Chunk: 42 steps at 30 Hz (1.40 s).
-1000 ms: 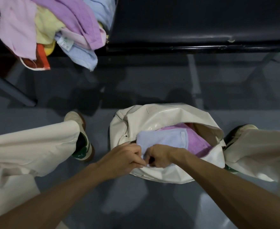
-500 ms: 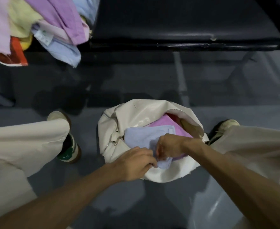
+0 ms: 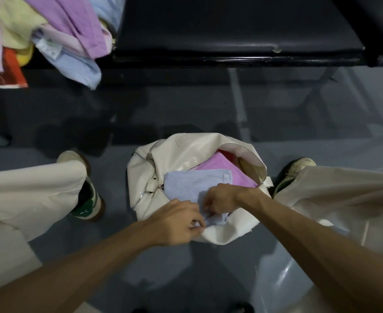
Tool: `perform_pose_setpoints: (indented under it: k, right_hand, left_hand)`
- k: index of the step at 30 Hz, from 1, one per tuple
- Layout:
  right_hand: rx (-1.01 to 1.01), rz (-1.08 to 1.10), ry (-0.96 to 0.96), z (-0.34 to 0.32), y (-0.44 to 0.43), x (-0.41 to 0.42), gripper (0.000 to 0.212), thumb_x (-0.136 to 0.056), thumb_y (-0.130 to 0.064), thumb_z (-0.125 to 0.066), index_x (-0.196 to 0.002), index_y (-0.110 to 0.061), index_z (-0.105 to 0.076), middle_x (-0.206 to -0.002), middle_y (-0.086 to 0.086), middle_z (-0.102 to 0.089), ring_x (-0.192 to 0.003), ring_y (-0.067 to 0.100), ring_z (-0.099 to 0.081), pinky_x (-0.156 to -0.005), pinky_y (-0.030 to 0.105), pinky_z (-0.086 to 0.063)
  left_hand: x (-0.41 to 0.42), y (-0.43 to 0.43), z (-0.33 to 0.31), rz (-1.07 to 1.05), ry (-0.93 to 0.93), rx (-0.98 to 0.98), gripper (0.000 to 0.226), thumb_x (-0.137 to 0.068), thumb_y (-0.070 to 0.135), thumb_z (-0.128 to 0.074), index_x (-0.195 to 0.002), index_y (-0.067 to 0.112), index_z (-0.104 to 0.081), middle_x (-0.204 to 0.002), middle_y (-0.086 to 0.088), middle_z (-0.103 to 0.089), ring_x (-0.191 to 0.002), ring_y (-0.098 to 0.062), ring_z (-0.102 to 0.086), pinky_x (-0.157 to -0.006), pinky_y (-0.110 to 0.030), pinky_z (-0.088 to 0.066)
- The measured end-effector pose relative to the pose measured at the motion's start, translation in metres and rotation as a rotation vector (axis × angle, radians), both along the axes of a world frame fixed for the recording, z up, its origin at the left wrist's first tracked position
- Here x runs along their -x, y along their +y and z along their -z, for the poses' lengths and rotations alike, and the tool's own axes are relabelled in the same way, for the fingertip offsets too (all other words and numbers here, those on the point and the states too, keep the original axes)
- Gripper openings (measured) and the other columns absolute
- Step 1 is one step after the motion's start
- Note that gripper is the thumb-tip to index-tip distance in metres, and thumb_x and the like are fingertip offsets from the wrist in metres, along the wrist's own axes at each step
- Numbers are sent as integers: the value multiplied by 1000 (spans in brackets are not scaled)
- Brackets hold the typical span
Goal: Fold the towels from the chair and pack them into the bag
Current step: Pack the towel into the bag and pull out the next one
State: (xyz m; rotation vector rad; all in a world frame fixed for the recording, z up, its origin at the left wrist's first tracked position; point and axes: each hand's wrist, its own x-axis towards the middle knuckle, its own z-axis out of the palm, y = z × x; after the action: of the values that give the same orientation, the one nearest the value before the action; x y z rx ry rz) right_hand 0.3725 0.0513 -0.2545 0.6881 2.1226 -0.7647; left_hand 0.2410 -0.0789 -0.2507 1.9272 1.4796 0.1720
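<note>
A cream bag [image 3: 181, 152] sits open on the floor between my feet. A folded light blue towel [image 3: 190, 182] lies across its opening, on top of a folded pink towel [image 3: 222, 164]. My left hand [image 3: 177, 222] pinches the near edge of the blue towel at the bag's front rim. My right hand [image 3: 219, 198] grips the same towel a little further in. At the top left, a heap of unfolded towels [image 3: 57, 30] in purple, yellow, blue, pink and orange hangs over the edge of the chair.
A black padded bench seat [image 3: 231, 26] runs across the top. Its metal legs [image 3: 238, 98] stand on the grey floor behind the bag. My shoes [image 3: 88, 199] and cream trouser legs [image 3: 27, 195] flank the bag on both sides.
Both hands have kept hold of the blue towel and shifted it slightly over the bag's opening. The view has swung, so the towel heap sits further left.
</note>
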Motion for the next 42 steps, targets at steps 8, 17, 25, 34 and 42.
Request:
perform_pose_setpoints:
  k: [8,17,25,34,42]
  right_hand:
    - [106,28,-63,0,-3,-8,18,-94,-21,-54,-105,-21,-67,-100,-1,-63,-94,19,-58,-88,29,-46]
    - [61,105,-9,-2,5,-6,17,-88,-17,-57,-89,-26,-71,-102,1,-71,-100,21,-63,-93,35,-52]
    - [39,37,-128,-1,-4,-4,22,-90,-21,-55,-107,-13,-67,-99,3,-64,-93,22,-61,-85,33,-52]
    - [-360,245,482,-3,14,20,31,-95,-19,-52,-125,-14,-58,-123,6,-58,-106,27,-59,-92,35,-50]
    - [-307,180,444,22,7,32,48,-92,-35,-61,-135,-19,-49,-129,1,-48,-104,24,-58,-87,33,-50]
  left_hand:
    - [-25,0,4,-87,22,22,24,-101,26,-44,-117,24,-62,-118,6,-55,-115,-9,-46,-91,-22,-25]
    - [-25,2,-2,-134,-15,152,19,-96,26,-56,-108,29,-71,-90,13,-46,-99,-10,-51,-91,-27,-30]
    - [-16,-2,-6,-136,-160,173,13,-90,20,-65,-94,25,-76,-81,18,-49,-85,2,-49,-93,-21,-34]
    - [49,45,-5,-655,-130,-83,21,-93,6,-55,-101,16,-72,-101,2,-64,-93,-13,-59,-84,-18,-43]
    - [94,72,15,-156,395,27,50,-89,43,-58,-135,27,-47,-128,4,-44,-123,-16,-36,-104,-31,-24]
